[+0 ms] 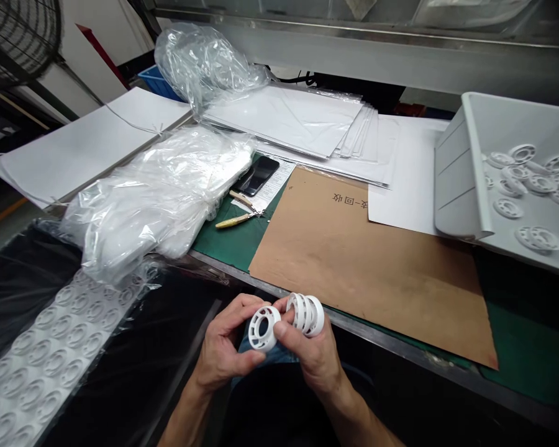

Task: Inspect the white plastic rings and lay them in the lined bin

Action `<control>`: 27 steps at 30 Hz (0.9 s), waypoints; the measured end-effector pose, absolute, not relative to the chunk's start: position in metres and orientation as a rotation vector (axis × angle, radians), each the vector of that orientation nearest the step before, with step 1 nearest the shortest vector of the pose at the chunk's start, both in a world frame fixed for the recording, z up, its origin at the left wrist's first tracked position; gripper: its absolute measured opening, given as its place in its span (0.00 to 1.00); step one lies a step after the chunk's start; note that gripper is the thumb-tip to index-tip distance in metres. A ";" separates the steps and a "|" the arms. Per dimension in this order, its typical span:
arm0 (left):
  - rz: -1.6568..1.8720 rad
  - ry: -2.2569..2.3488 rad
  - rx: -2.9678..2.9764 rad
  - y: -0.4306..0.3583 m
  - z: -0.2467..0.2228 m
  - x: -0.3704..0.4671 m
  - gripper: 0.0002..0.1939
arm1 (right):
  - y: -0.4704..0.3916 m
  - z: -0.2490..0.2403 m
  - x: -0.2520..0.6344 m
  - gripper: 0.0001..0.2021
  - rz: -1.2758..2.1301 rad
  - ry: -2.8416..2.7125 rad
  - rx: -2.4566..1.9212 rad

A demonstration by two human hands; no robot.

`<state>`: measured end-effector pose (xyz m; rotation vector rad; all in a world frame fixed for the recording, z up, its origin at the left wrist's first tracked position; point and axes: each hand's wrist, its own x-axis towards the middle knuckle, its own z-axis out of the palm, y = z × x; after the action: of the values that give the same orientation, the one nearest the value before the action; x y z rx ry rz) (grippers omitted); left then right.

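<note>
My left hand [226,344] is closed around a white slotted ring [263,329], its fingers on top and thumb underneath. The ring's open face is turned toward me. Beside it, my right hand [314,354] grips a short row of similar white rings [305,314], standing on edge one behind another. My right thumb reaches close to the single ring's right side. Both hands are in front of the table's front edge, above my lap.
A grey bin [457,167] with several white rings stands at the right. Brown cardboard [354,267] covers the table front. Cutters [235,220], a phone [257,176], plastic bags [158,186] and white sheets [289,115] lie behind. Lower left is a bagged tray of rings [41,366].
</note>
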<state>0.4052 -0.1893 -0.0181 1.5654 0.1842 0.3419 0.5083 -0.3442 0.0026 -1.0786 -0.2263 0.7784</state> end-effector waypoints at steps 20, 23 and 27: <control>0.303 0.175 1.335 -0.201 -0.010 0.414 0.29 | -0.333 0.000 0.507 0.11 0.891 -0.040 -0.772; 0.307 0.164 1.331 -0.200 -0.011 0.415 0.29 | -0.333 -0.001 0.508 0.10 0.890 -0.047 -0.775; 0.296 0.202 1.348 -0.198 -0.014 0.412 0.30 | -0.334 -0.002 0.509 0.10 0.892 -0.056 -0.801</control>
<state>0.4124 -0.1984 -0.0142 1.3475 0.2024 0.2956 0.5087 -0.3342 -0.0018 -0.8009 -0.0556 0.8924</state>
